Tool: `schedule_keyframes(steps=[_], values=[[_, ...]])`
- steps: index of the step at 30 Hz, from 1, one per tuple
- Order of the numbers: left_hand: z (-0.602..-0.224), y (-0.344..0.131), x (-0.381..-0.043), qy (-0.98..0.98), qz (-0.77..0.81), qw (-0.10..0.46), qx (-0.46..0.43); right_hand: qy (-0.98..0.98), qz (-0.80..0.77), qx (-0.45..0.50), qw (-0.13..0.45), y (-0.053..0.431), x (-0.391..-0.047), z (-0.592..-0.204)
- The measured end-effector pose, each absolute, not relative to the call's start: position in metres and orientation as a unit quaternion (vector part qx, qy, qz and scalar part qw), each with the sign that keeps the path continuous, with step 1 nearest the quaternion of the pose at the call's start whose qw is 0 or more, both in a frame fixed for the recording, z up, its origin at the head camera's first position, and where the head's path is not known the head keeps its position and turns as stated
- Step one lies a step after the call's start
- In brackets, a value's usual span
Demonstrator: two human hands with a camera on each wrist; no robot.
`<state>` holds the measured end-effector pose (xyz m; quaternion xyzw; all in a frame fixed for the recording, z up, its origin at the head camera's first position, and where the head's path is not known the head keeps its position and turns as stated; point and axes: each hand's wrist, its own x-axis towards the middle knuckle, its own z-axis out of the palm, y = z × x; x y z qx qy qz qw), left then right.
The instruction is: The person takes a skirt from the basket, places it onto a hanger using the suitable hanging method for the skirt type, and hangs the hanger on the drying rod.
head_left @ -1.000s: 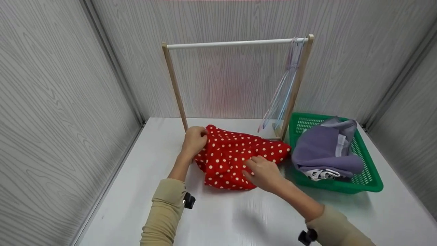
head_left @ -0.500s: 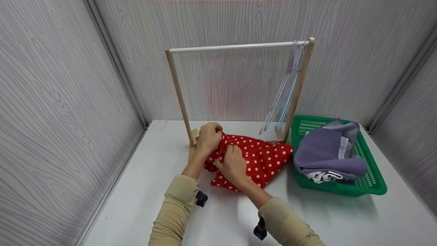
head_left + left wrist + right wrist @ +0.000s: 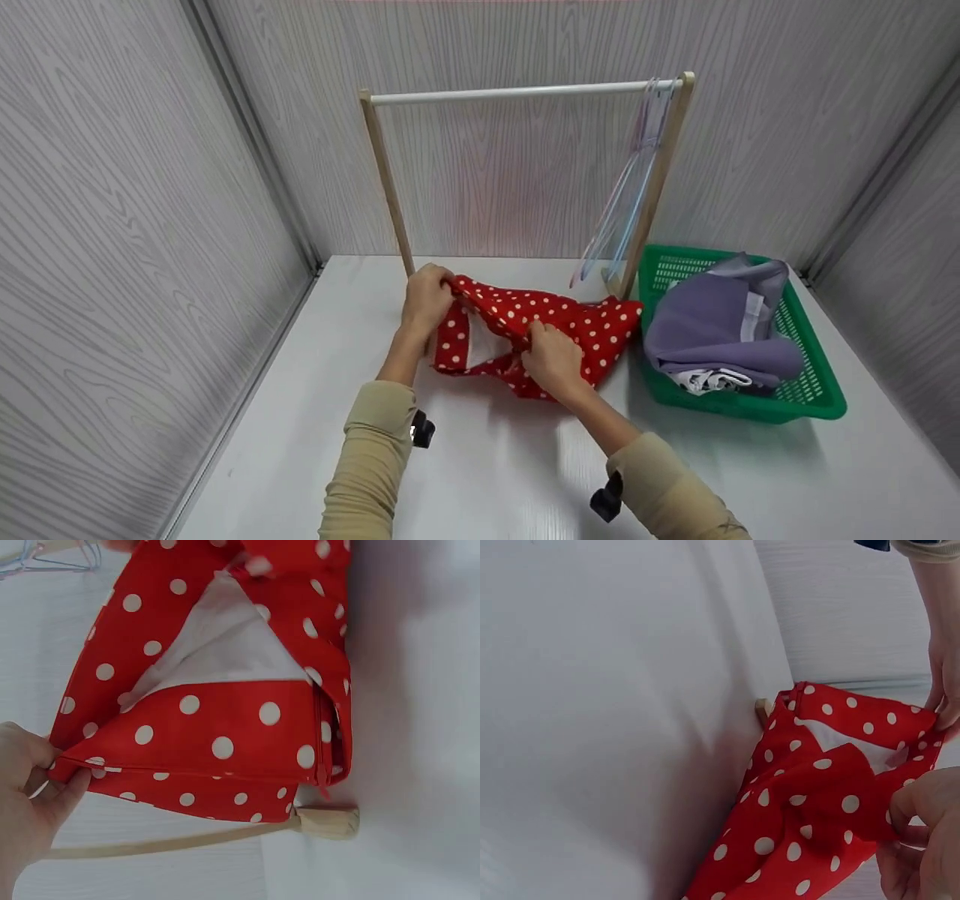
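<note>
gray walls (image 3: 510, 187) with wavy lines stand at the back and on both sides. next biggest is the white table (image 3: 262, 427). on it is a rack (image 3: 517, 93) with wooden legs and a white bar. to the right sits a green basket (image 3: 750, 409) with lots of little holes in its sides. red cloth (image 3: 555, 307) with white dots lies bunched up on the table, by the bottom of the rack and just beside the basket. (it has a gap at the left end, and you can see white inside.) purple cloth (image 3: 697, 326) is in the basket, folded and piled up higher than the rim. some thin hangers (image 3: 645, 139), pink and blue, hang close together at the right end of the bar. then come two bare hands. the left hand (image 3: 427, 296) pinches the top left corner of the red cloth, and the right hand (image 3: 556, 358) pinches a fold near its middle. a bit of black and white cloth (image 3: 705, 381) pokes out under the purple one, in the basket too. last, a little white strip (image 3: 752, 316) shows on the purple cloth.
</note>
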<state>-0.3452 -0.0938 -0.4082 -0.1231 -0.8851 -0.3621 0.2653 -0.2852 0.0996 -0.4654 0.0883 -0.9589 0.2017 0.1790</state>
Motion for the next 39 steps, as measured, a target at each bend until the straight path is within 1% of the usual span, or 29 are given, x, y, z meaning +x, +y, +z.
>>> schedule_keyframes(steps=[3,4,6,8,10,13,16,20,23,27,29,32,35,37,39], values=[[-0.41,-0.098,-0.348,-0.885,-0.37,0.257,-0.119,-0.945,0.135,0.167,0.248,0.105,-0.289,-0.474],[-0.411,-0.098,-0.348,-0.885,-0.374,0.252,-0.117,-0.934,0.095,0.211,0.271,0.105,-0.289,-0.478],[-0.412,-0.098,-0.349,-0.886,-0.379,0.243,-0.111,-0.903,-0.017,0.31,0.298,0.104,-0.287,-0.485],[-0.413,-0.099,-0.349,-0.889,-0.381,0.232,-0.102,-0.859,-0.133,0.395,0.298,0.099,-0.28,-0.491],[-0.415,-0.1,-0.348,-0.894,-0.381,0.216,-0.091,-0.827,-0.224,0.436,0.276,0.092,-0.271,-0.496],[-0.418,-0.103,-0.349,-0.9,-0.385,0.192,-0.074,-0.827,-0.282,0.426,0.235,0.081,-0.259,-0.506],[-0.423,-0.109,-0.35,-0.9,-0.395,0.179,-0.054,-0.853,-0.276,0.388,0.212,0.073,-0.247,-0.518],[-0.43,-0.117,-0.349,-0.901,-0.399,0.167,-0.021,-0.864,-0.266,0.362,0.227,0.068,-0.236,-0.535],[-0.438,-0.12,-0.347,-0.913,-0.386,0.131,0.016,-0.872,-0.243,0.341,0.252,0.072,-0.24,-0.537],[-0.447,-0.125,-0.342,-0.927,-0.364,0.048,0.072,-0.893,-0.143,0.343,0.255,0.086,-0.251,-0.522],[-0.451,-0.131,-0.341,-0.926,-0.367,0.023,0.087,-0.896,-0.077,0.356,0.252,0.095,-0.256,-0.512],[-0.455,-0.14,-0.343,-0.918,-0.387,0.023,0.085,-0.887,-0.014,0.379,0.263,0.108,-0.264,-0.495],[-0.456,-0.143,-0.345,-0.912,-0.403,0.037,0.072,-0.876,0.001,0.391,0.283,0.123,-0.272,-0.477],[-0.455,-0.143,-0.347,-0.908,-0.413,0.039,0.061,-0.873,-0.001,0.397,0.283,0.134,-0.276,-0.467],[-0.455,-0.142,-0.347,-0.904,-0.423,0.038,0.048,-0.874,-0.006,0.403,0.271,0.144,-0.278,-0.458]])
